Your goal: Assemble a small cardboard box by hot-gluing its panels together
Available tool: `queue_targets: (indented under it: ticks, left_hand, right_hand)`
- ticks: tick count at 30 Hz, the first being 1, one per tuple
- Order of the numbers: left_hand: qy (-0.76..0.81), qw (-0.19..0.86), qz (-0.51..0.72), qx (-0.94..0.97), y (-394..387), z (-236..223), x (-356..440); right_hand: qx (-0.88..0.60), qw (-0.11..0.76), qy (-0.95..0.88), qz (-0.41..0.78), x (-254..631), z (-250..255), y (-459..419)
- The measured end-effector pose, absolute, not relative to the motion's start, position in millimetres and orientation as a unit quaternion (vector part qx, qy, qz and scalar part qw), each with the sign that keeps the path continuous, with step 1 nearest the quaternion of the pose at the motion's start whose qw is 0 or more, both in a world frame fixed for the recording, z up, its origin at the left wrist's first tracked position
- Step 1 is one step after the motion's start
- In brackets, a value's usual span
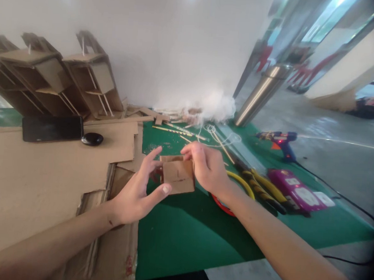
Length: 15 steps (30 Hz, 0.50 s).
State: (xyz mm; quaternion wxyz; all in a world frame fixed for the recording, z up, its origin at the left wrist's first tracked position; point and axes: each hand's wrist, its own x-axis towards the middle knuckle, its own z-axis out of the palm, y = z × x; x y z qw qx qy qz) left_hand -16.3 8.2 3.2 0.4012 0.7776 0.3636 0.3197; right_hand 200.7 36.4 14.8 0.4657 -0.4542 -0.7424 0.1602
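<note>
Two bare forearms (67, 230) are stretching over a green tabletop (180, 249), where a broad cardboard sheet (44, 186) is lying on the left. Left hand (136, 196) is spreading half open, its thumb touching a small cardboard box's lower-left corner; right hand (209, 169) is pinching the upper-right edge with bent fingers. Between them, the small cardboard box (178, 179) is hanging above the green surface, showing a dark pen mark (178, 179).
</note>
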Motion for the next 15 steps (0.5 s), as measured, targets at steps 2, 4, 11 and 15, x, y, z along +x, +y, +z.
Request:
queue_targets:
  ticks: [2,4,11,15]
  left_hand:
    - [0.394,0.427,0.328,0.745,10.2,3.8,-15.4]
    - [0.402,0.445,0.325,0.731,12.0,3.6,-14.7]
    - [0.406,0.49,0.311,0.706,14.7,2.6,-14.9]
    - [0.409,0.465,0.283,0.733,13.4,7.0,-14.1]
  right_hand:
    - [-0.437,0.46,-0.761,0.136,200.7,14.4,35.7]
    - [-0.42,0.457,-0.774,0.121,200.6,14.8,35.5]
    - [-0.384,0.458,-0.788,0.148,201.6,20.4,34.0]
    - [-0.368,0.461,-0.785,0.191,203.7,20.5,31.9]
